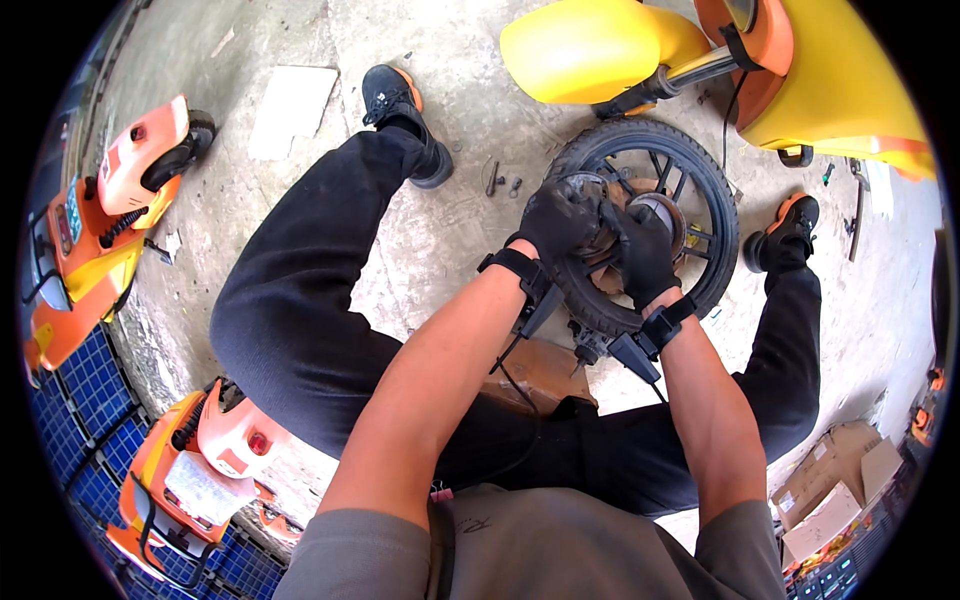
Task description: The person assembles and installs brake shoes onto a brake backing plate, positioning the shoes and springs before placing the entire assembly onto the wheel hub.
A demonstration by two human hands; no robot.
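A black-spoked wheel with a tyre (pixel 722 255) stands between my legs, leaning a little. Over its left side, my left hand (pixel 562 218), in a black glove, is closed around a round metal hub part (pixel 588 180). My right hand (pixel 646 252), gloved too, has its fingers bent in against the same part, close to the left fingers. Just beside the right hand, the wheel's metal hub ring (pixel 668 213) shows. The gloves hide most of the held part and whatever lies between the fingertips.
A yellow-and-orange scooter front (pixel 580 50) stands beyond the wheel. Small bolts (pixel 493 178) and a white sheet (pixel 290 112) lie on the concrete. Orange scooters (pixel 125 220) line the left. A cardboard box (pixel 548 372) sits below the wheel, an open carton (pixel 835 480) at lower right.
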